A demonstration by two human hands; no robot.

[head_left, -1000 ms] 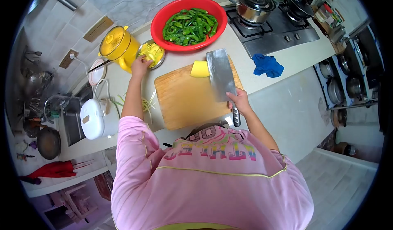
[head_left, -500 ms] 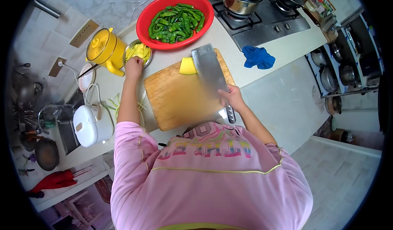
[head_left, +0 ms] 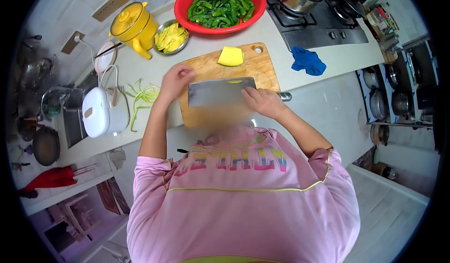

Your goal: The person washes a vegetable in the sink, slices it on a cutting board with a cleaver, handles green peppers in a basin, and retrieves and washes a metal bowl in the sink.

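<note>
A wide cleaver (head_left: 213, 94) lies broadside over the wooden cutting board (head_left: 268, 75), its blade pointing left. My right hand (head_left: 266, 103) is closed over the handle where it joins the blade; the handle's end sticks out to the right. A thin yellow streak shows near the blade's upper edge. My left hand (head_left: 176, 81) hovers at the board's left edge by the blade's far corner, fingers loosely bent, nothing visible in them. Farther up the board sits a smooth yellow chunk (head_left: 230, 56) of some vegetable or fruit. Yellow slices (head_left: 171, 39) fill a metal bowl (head_left: 183, 46) behind the board.
Green peppers (head_left: 220, 10) heap in a red basin (head_left: 180, 10) at the back. A yellow pot (head_left: 136, 26) and a white appliance (head_left: 105, 113) stand left, near green peelings (head_left: 143, 96). Right are a blue cloth (head_left: 308, 61) and the stove (head_left: 323, 36) with a steel pot (head_left: 300, 0).
My left hand has come from the bowl of slices to the board's left edge. The cleaver has swung from pointing away to lying crosswise, apart from the yellow chunk. The view has shifted.
</note>
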